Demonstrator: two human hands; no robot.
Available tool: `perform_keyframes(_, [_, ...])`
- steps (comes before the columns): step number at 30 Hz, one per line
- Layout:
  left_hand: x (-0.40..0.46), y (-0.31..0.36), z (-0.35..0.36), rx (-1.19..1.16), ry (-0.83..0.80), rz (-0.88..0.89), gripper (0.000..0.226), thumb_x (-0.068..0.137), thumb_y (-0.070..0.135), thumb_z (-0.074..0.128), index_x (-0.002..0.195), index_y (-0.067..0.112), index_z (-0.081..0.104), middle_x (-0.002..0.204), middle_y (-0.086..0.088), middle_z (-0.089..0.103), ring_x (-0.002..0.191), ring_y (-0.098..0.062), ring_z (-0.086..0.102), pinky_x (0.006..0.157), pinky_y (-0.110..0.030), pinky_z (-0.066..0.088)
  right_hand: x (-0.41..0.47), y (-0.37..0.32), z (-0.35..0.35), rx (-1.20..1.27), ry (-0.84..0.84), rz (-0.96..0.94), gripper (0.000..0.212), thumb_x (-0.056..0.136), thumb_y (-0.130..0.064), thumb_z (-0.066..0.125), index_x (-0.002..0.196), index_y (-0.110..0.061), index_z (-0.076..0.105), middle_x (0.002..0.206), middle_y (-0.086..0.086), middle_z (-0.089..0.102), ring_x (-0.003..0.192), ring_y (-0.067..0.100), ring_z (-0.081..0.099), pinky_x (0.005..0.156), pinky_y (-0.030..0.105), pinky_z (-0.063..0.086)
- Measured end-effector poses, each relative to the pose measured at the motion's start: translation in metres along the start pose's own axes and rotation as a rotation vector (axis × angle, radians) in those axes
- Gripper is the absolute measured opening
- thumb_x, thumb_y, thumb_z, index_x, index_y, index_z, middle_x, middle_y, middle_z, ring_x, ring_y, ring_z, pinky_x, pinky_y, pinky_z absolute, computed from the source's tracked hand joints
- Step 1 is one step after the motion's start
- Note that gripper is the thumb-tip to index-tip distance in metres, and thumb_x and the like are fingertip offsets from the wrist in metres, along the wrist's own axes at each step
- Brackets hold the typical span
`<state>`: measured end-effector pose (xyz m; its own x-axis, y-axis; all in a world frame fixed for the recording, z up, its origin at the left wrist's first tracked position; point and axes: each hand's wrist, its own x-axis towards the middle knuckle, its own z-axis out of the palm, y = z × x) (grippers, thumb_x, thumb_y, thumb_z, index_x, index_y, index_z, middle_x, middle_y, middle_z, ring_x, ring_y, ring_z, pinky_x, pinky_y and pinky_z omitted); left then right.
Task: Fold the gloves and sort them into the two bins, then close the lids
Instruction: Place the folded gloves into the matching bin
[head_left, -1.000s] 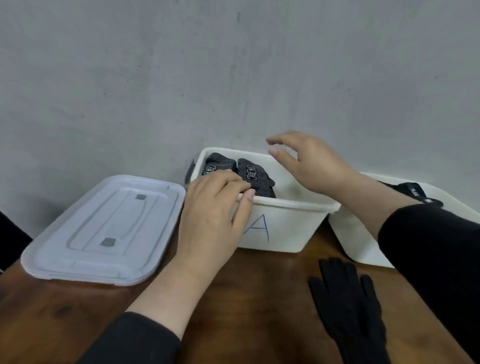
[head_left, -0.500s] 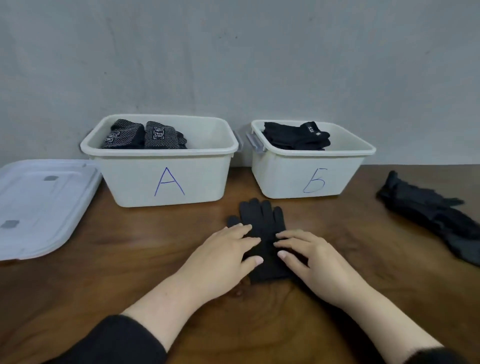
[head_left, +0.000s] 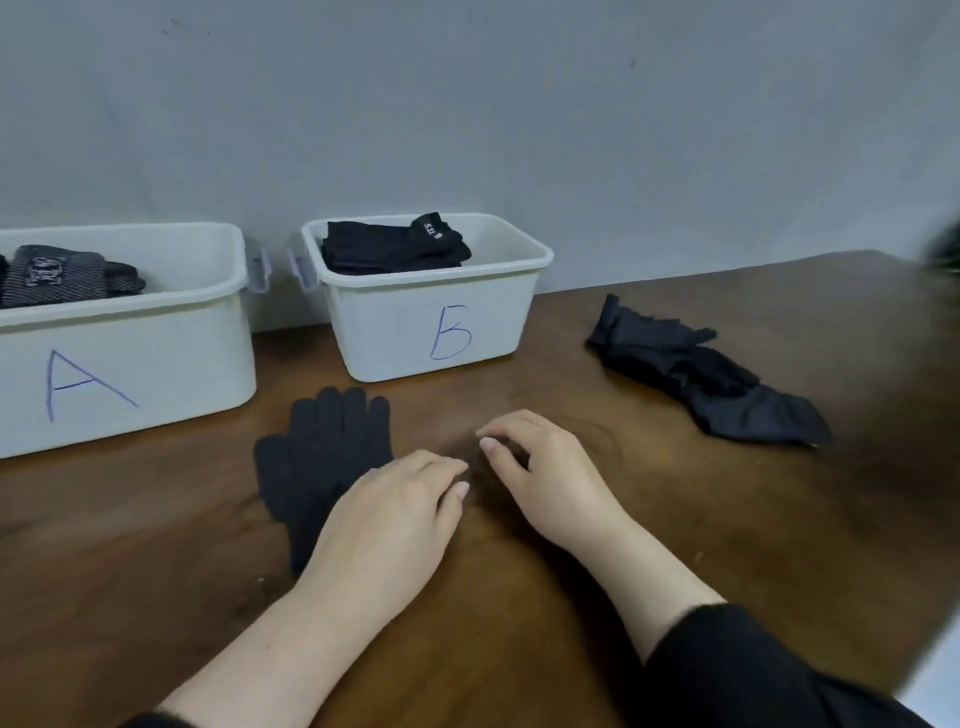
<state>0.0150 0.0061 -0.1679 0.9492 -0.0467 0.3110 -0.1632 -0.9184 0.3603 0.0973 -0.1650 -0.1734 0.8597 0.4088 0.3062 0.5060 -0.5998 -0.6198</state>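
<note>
My left hand (head_left: 384, 525) rests flat on the wrist end of the glove (head_left: 324, 457), mid-frame on the counter (head_left: 519, 649) below bin B (head_left: 431, 332); right hand (head_left: 545, 478) hovers beside it, fingers loosely curled, empty. Risk: one-handed folding bunches the knit, or I mistake it for bin A (head_left: 130, 364)

I recorded two white bins, bin A (head_left: 156, 358) and bin B (head_left: 426, 332), each carrying its letter in blue marker, standing on a dark brown wood-grain table (head_left: 571, 597) before a plain grey wall (head_left: 467, 114). Bin A held dark grey gloves (head_left: 57, 278) with a fine pale dotted pattern and a light emblem, while bin B held plain black folded gloves (head_left: 395, 249) bearing a small white mark. I noted a plain black glove (head_left: 322, 457) lying flat, a black heap of gloves (head_left: 696, 374) at the right, and black sleeves (head_left: 753, 675) on my arms.
</note>
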Motion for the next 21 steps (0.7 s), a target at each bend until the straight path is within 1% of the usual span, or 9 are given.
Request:
perform_keyframes(4, [0.029, 0.040, 0.033, -0.070, -0.037, 0.023, 0.038, 0.107, 0.038, 0.036, 0.141, 0.035, 0.051, 0.136, 0.017, 0.056, 0.119, -0.004, 0.055, 0.098, -0.024, 0.046, -0.002, 0.040, -0.031, -0.124, 0.121, 0.068, 0.016, 0.102, -0.028, 0.057, 0.102, -0.023, 0.072, 0.099, -0.017, 0.062, 0.088, 0.000, 0.057, 0.077, 0.012, 0.043])
perform_keyframes(5, [0.037, 0.047, 0.039, -0.086, -0.040, 0.023, 0.037, 0.107, 0.036, 0.036, 0.140, 0.034, 0.052, 0.135, 0.016, 0.056, 0.118, -0.005, 0.055, 0.098, -0.024, 0.046, -0.003, 0.050, -0.039, -0.163, 0.150, 0.074, 0.016, 0.102, -0.027, 0.057, 0.102, -0.022, 0.072, 0.098, -0.016, 0.062, 0.086, 0.001, 0.056, 0.077, 0.013, 0.043])
perform_keyframes(7, [0.051, 0.056, 0.051, -0.108, -0.038, 0.017, 0.036, 0.106, 0.033, 0.038, 0.138, 0.031, 0.055, 0.134, 0.015, 0.057, 0.117, -0.006, 0.056, 0.097, -0.024, 0.046, -0.003, 0.067, -0.053, -0.229, 0.196, 0.089, 0.015, 0.101, -0.026, 0.058, 0.101, -0.021, 0.072, 0.097, -0.014, 0.061, 0.087, 0.003, 0.056, 0.079, 0.021, 0.048])
perform_keyframes(9, [0.065, 0.060, 0.059, -0.136, -0.052, 0.002, 0.034, 0.106, 0.032, 0.039, 0.135, 0.029, 0.057, 0.134, 0.015, 0.057, 0.117, -0.007, 0.056, 0.098, -0.024, 0.045, -0.002, 0.082, -0.066, -0.292, 0.227, 0.107, 0.013, 0.100, -0.025, 0.060, 0.103, -0.020, 0.072, 0.099, -0.012, 0.061, 0.091, 0.007, 0.058, 0.084, 0.031, 0.053])
perform_keyframes(12, [0.079, 0.063, 0.066, -0.156, -0.074, -0.013, 0.034, 0.105, 0.032, 0.041, 0.134, 0.028, 0.059, 0.135, 0.015, 0.057, 0.119, -0.008, 0.055, 0.100, -0.026, 0.044, 0.002, 0.101, -0.081, -0.373, 0.250, 0.166, 0.015, 0.100, -0.026, 0.061, 0.110, -0.022, 0.071, 0.109, -0.010, 0.061, 0.102, 0.013, 0.057, 0.094, 0.043, 0.052])
perform_keyframes(15, [0.089, 0.065, 0.068, -0.153, -0.095, 0.004, 0.034, 0.105, 0.034, 0.042, 0.135, 0.029, 0.058, 0.137, 0.016, 0.056, 0.122, -0.009, 0.054, 0.101, -0.025, 0.043, 0.006, 0.114, -0.093, -0.444, 0.272, 0.193, 0.019, 0.100, -0.026, 0.061, 0.117, -0.021, 0.069, 0.119, -0.005, 0.062, 0.112, 0.019, 0.055, 0.103, 0.046, 0.045])
perform_keyframes(17, [0.093, 0.067, 0.069, -0.152, -0.114, 0.015, 0.035, 0.105, 0.036, 0.042, 0.137, 0.030, 0.057, 0.140, 0.016, 0.054, 0.124, -0.008, 0.053, 0.102, -0.025, 0.042, 0.009, 0.120, -0.100, -0.491, 0.282, 0.221, 0.024, 0.100, -0.027, 0.061, 0.123, -0.021, 0.067, 0.126, -0.002, 0.061, 0.120, 0.022, 0.053, 0.109, 0.045, 0.035])
perform_keyframes(19, [0.097, 0.068, 0.070, -0.151, -0.130, 0.022, 0.036, 0.105, 0.038, 0.043, 0.137, 0.030, 0.057, 0.142, 0.016, 0.053, 0.126, -0.009, 0.051, 0.104, -0.026, 0.041, 0.013, 0.125, -0.106, -0.531, 0.295, 0.284, 0.033, 0.100, -0.031, 0.061, 0.132, -0.023, 0.063, 0.134, -0.001, 0.058, 0.127, 0.023, 0.050, 0.114, 0.045, 0.028])
perform_keyframes(21, [0.099, 0.067, 0.069, -0.154, -0.136, 0.031, 0.036, 0.104, 0.038, 0.043, 0.136, 0.031, 0.057, 0.141, 0.017, 0.053, 0.125, -0.010, 0.052, 0.104, -0.026, 0.041, 0.014, 0.128, -0.113, -0.549, 0.313, 0.384, 0.041, 0.099, -0.038, 0.061, 0.138, -0.026, 0.057, 0.139, 0.000, 0.055, 0.131, 0.025, 0.047, 0.115, 0.048, 0.027])
